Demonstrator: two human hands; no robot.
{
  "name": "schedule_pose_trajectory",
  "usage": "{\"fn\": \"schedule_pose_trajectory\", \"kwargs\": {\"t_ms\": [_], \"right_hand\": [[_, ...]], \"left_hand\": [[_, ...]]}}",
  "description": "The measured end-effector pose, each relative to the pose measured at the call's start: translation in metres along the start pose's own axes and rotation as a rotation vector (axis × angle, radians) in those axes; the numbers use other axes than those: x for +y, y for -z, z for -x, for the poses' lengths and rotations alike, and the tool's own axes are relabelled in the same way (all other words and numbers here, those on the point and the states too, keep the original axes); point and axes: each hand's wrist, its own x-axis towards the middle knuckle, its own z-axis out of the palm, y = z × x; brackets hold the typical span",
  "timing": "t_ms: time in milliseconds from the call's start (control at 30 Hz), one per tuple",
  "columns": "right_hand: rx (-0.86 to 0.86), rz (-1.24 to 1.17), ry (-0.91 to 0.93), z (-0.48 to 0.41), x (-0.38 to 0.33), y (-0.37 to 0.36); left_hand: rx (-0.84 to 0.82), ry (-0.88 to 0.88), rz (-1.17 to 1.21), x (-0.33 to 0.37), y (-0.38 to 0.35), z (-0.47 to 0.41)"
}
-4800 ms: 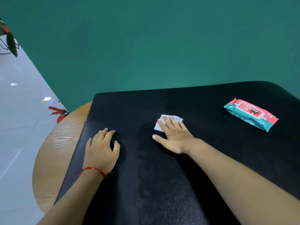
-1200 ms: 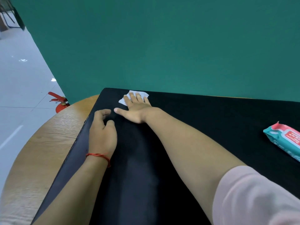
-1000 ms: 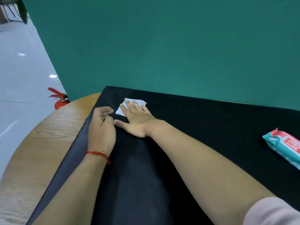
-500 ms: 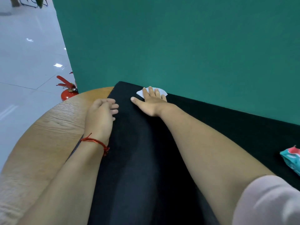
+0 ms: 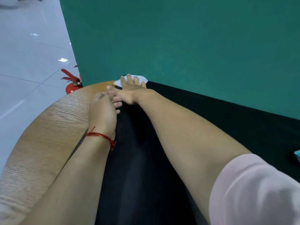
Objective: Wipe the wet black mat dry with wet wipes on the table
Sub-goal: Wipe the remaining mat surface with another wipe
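The right hand (image 5: 131, 93) lies flat, fingers straight and spread, pressing a white wet wipe (image 5: 141, 78) against the far left corner of the black mat (image 5: 211, 111). The wipe shows past the fingertips and at the thumb side, right at the mat's far edge where it meets the green backdrop (image 5: 178, 38). The left hand (image 5: 102, 111) rests palm down on the mat's left edge, just beside the right thumb, its fingers loosely bent and grasping nothing that shows. A red string bracelet (image 5: 100, 135) circles the left wrist. The mat covers most of the round wooden counter (image 5: 48, 127), whose bare wood shows to the left of both hands. A pale pink sleeve (image 5: 251, 189) covers the right upper arm. A teal sliver of the wipes pack (image 5: 298, 155) lies on the mat at the right border of the view. Beyond the counter a red fire extinguisher (image 5: 72, 86) stands on the pale tiled floor (image 5: 24, 54).
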Motion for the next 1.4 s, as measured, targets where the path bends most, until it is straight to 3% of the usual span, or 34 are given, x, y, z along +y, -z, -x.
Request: {"fn": "schedule_pose_trajectory", "kwargs": {"t_ms": [100,333,600,800,1000,1167,1400], "right_hand": [[-0.027,0.069,0.123,0.004,-0.013,-0.003],[0.018,-0.022,0.241,0.069,0.008,-0.021],[0.018,-0.006,0.032,0.099,0.081,-0.018],[0.01,-0.031,-0.03,0.039,0.052,-0.003],[0.025,0.012,0.07,0.02,0.009,-0.008],[0.06,0.017,0.316,0.058,0.007,-0.026],[0.281,-0.121,0.499,0.129,0.03,-0.048]], "left_hand": [[0.025,-0.02,0.01,0.002,0.003,0.003],[0.075,-0.015,0.05,0.008,0.012,0.004],[0.071,-0.011,-0.006,0.003,0.011,0.003],[0.048,-0.046,-0.029,-0.001,0.009,-0.001],[0.049,-0.066,-0.001,0.004,0.008,0.003],[0.116,-0.135,-0.047,0.009,0.012,0.011],[0.145,-0.145,-0.061,0.014,0.011,0.02]]}}
